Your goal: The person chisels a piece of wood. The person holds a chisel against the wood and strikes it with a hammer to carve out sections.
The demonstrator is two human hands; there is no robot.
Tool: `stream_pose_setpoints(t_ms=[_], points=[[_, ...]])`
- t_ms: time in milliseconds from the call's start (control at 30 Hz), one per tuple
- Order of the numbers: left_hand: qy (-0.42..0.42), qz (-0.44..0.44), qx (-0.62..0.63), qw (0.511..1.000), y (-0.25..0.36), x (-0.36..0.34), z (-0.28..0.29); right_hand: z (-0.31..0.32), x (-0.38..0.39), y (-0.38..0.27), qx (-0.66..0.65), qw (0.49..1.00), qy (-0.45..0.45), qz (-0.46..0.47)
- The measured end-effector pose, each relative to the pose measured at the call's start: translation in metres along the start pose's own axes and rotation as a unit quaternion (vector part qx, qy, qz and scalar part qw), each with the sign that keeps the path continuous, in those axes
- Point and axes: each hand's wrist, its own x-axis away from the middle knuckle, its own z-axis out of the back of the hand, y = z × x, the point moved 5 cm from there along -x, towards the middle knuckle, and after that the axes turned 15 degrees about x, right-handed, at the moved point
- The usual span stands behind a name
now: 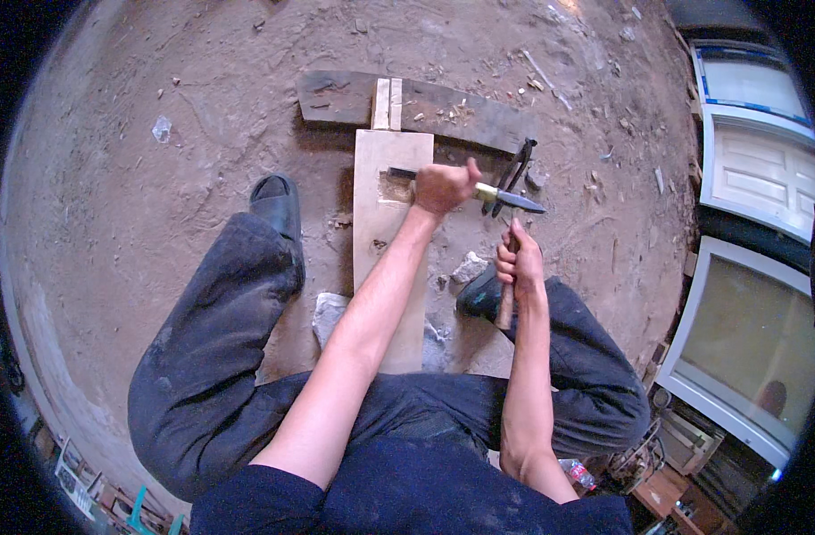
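My left hand is closed around a chisel, its thumb raised. The chisel's dark blade lies over a shallow rectangular recess cut in a pale wooden board; whether its edge touches the wood I cannot tell. The yellowish end of its handle shows to the right of my fist. My right hand grips a hammer by its wooden handle. The hammer's dark metal head is at the chisel's handle end, touching it or very close. The board runs away from me between my legs.
A dark weathered plank lies crosswise beyond the board, with a pale wood strip on it and wood chips about. A black metal tool like pincers lies beyond the hammer. Stones flank the board. White-framed panels stand at right.
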Motion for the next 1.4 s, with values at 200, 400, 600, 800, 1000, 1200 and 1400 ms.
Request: stream_pose_setpoints(t_ms=[200, 400, 600, 800, 1000, 1200, 1400], points=[[0.082, 0.085, -0.024, 0.993, -0.011, -0.005, 0.013, 0.01, -0.013, -0.009, -0.063, 0.994, -0.076, 0.036], [0.037, 0.031, 0.002, 0.999, -0.003, -0.003, 0.012, 0.026, -0.006, -0.019, -0.139, 0.985, 0.051, 0.093], [0.002, -0.037, 0.028, 0.999, 0.005, 0.001, 0.005, 0.026, -0.006, -0.017, -0.146, 0.984, 0.048, 0.093], [-0.022, -0.043, 0.025, 0.999, 0.003, 0.001, 0.0, 0.019, -0.005, -0.017, -0.112, 0.989, 0.044, 0.09], [-0.003, -0.017, 0.026, 1.0, 0.003, -0.002, 0.003, 0.012, 0.004, -0.022, -0.134, 0.98, 0.095, 0.109], [-0.006, -0.016, 0.024, 1.0, -0.001, 0.003, 0.002, -0.003, 0.012, -0.014, 0.157, 0.977, -0.113, -0.084], [0.008, -0.003, 0.042, 0.999, -0.001, -0.005, 0.005, 0.008, -0.002, -0.019, -0.079, 0.992, -0.003, 0.097]])
